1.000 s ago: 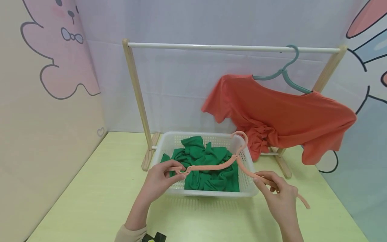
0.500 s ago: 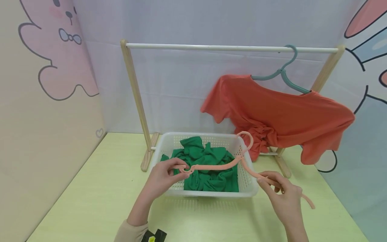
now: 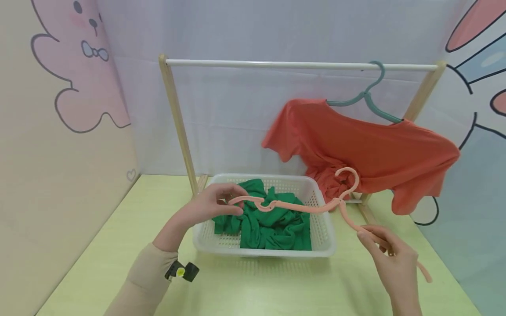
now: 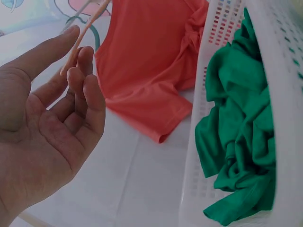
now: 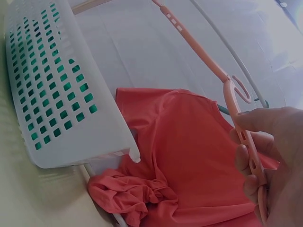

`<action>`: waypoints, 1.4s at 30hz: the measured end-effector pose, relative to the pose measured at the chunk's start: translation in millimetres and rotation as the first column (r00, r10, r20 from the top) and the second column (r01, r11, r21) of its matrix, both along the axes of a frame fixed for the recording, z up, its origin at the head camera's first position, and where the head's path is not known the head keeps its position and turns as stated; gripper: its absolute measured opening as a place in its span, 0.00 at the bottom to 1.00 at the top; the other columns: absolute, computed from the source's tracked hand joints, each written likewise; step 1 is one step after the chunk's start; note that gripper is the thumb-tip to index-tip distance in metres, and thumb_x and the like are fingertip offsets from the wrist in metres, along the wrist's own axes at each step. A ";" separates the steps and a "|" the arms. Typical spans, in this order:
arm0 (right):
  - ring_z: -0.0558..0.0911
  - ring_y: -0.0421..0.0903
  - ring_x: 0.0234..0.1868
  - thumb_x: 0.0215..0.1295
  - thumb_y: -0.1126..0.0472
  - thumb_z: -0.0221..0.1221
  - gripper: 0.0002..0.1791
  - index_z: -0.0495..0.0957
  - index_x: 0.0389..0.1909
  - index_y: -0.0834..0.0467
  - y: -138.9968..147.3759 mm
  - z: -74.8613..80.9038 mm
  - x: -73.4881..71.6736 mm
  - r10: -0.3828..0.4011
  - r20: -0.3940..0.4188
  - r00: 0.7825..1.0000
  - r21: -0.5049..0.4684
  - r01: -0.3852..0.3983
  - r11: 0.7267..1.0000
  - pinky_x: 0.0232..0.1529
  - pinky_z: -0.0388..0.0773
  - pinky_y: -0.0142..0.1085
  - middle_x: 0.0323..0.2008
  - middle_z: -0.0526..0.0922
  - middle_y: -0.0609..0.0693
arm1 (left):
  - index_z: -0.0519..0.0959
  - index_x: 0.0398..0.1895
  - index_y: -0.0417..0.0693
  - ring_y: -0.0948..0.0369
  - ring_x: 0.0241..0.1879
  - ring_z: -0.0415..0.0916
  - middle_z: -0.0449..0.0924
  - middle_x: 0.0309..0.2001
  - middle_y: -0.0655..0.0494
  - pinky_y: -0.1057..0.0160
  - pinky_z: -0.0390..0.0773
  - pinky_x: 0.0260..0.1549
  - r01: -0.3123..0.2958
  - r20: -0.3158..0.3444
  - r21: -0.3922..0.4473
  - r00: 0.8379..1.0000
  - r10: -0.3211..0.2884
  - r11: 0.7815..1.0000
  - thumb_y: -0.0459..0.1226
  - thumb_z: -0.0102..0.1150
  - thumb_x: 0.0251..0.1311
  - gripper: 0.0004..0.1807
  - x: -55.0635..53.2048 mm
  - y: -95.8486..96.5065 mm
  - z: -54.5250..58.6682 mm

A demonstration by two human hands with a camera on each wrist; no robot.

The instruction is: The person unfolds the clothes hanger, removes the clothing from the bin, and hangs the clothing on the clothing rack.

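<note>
A peach-coloured clothes hanger [image 3: 304, 207] is held above the basket, its hook upward. My right hand [image 3: 393, 259] pinches one arm of it between thumb and fingers; the right wrist view shows the slotted arm of the hanger [image 5: 232, 101] in that grip. My left hand [image 3: 213, 204] is at the other end, thumb and fingers spread apart with the hanger's tip in the gap. In the left wrist view the hanger's thin tip [image 4: 78, 47] passes between the thumb and the loosely bent fingers of the left hand [image 4: 57, 123]. Green cloth [image 3: 272, 232] lies crumpled below.
The white perforated basket [image 3: 276, 253] holding the green cloth stands on the pale yellow table [image 3: 253, 289]. Behind it is a wooden rack with a white rail [image 3: 253, 64]. A red T-shirt [image 3: 367, 153] hangs there on a teal hanger [image 3: 367, 94], partly bunched at the bottom.
The peach hanger has shifted right and slightly up along with my right hand. My left hand has slid out from the notch to the tip, moved slightly up, and its fingers have spread.
</note>
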State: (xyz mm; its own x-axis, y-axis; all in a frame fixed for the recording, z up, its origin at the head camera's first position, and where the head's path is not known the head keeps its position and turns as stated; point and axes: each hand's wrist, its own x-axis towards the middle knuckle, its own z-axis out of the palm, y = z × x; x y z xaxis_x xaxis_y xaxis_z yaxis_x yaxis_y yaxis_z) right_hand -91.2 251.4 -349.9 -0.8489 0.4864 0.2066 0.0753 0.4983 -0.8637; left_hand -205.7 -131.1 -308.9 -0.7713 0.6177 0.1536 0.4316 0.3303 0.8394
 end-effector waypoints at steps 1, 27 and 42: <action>0.77 0.29 0.32 0.62 0.48 0.67 0.17 0.85 0.48 0.52 1.4 1.2 0.5 -0.012 0.007 1.000 -0.008 0.012 1.000 0.34 0.65 0.25 0.27 0.82 0.24 | 0.81 0.52 0.55 0.61 0.33 0.77 0.80 0.40 0.55 0.61 0.80 0.35 0.009 -0.004 -0.017 1.000 -0.009 1.000 0.41 0.68 0.60 0.16 -5.9 -1.2 3.3; 0.72 0.35 0.35 0.64 0.50 0.65 0.17 0.83 0.51 0.52 20.2 12.1 5.4 -0.103 0.005 0.995 -0.160 0.102 0.982 0.31 0.63 0.32 0.27 0.82 0.28 | 0.80 0.55 0.40 0.57 0.49 0.79 0.83 0.51 0.45 0.60 0.81 0.49 0.120 0.083 -0.479 0.992 -0.091 0.869 0.32 0.62 0.63 0.17 -127.4 31.1 -44.6; 0.71 0.35 0.34 0.63 0.48 0.66 0.18 0.84 0.51 0.51 15.8 9.2 1.4 -0.106 0.030 0.994 -0.147 0.110 0.983 0.33 0.62 0.30 0.26 0.80 0.30 | 0.81 0.48 0.55 0.62 0.49 0.75 0.80 0.48 0.58 0.63 0.77 0.50 0.201 0.108 -0.646 0.979 -0.173 0.736 0.39 0.68 0.59 0.14 -122.3 50.5 -71.0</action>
State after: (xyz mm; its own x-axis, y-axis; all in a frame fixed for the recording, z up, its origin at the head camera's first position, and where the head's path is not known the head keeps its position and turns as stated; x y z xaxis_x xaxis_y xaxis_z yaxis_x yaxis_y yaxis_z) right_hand -89.8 267.2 -340.8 -0.7931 0.5995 0.1075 0.1410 0.3525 -0.9251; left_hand -328.0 -80.5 -379.9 -0.6257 0.6883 -0.3669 0.5159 0.7180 0.4672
